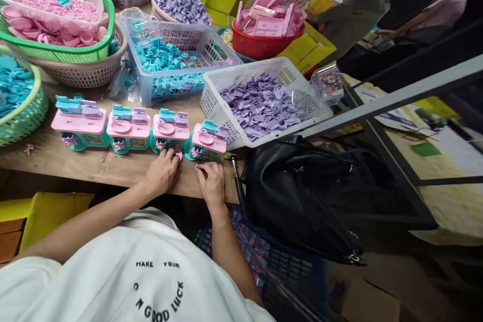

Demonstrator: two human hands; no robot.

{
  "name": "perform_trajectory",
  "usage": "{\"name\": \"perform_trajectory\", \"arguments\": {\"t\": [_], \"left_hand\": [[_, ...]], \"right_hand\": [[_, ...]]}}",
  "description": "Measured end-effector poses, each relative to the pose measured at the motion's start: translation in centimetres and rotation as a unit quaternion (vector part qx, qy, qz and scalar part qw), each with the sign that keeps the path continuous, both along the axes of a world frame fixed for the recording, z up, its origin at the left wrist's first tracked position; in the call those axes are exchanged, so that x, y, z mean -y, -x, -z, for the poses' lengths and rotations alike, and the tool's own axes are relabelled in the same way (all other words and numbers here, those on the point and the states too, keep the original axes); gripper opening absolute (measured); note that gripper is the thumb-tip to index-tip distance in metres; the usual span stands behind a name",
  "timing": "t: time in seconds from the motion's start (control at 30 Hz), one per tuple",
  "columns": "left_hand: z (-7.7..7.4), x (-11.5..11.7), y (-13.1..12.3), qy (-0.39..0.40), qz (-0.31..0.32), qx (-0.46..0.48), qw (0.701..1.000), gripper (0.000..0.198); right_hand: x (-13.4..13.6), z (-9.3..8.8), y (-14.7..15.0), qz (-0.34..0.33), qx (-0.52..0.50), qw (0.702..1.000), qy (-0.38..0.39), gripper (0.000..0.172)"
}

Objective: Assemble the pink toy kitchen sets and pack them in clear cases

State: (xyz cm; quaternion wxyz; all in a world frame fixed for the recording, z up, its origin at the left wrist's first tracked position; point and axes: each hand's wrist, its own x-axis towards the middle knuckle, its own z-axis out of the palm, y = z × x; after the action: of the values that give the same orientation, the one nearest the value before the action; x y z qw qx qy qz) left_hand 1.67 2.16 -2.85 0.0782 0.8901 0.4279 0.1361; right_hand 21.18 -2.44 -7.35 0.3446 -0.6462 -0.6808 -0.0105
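Observation:
My left hand [163, 173] is at the table's front edge, its fingers closed on a small pink round part [178, 154]. To its right, my right hand [212, 181] has thumb and forefinger pinched together; a tiny bit shows at the tips, too small to name. Just beyond my hands stands a row of pink and teal toy assemblies with purple and blue pieces on top. The rightmost toy [208, 142] is beyond my right hand, and another toy [170, 131] is directly behind my left. A hammer [237, 181] lies right of my right hand, its handle over the table edge.
A white basket of purple parts [247, 138] and a bluish basket of turquoise parts [173, 76] stand behind the toys. Pink parts fill a green basket [109, 35] at left. A black bag [287, 186] hangs at right, near a metal frame [396, 93]. Someone sits beyond it.

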Motion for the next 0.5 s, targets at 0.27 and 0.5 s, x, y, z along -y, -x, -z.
{"name": "perform_trajectory", "arguments": {"t": [0.27, 0.5], "left_hand": [[0.4, -1.4, 2.9, 0.076, 0.090, 0.105, 0.987, 0.026], [-0.3, 0.3, 1.7, 0.113, -0.080, 0.081, 0.987, 0.025]], "right_hand": [[0.4, -2.2, 2.0, -0.058, -0.215, 0.974, 0.052, 0.015], [-1.0, -1.9, 5.6, -0.128, -0.189, 0.973, 0.042, 0.023]]}}
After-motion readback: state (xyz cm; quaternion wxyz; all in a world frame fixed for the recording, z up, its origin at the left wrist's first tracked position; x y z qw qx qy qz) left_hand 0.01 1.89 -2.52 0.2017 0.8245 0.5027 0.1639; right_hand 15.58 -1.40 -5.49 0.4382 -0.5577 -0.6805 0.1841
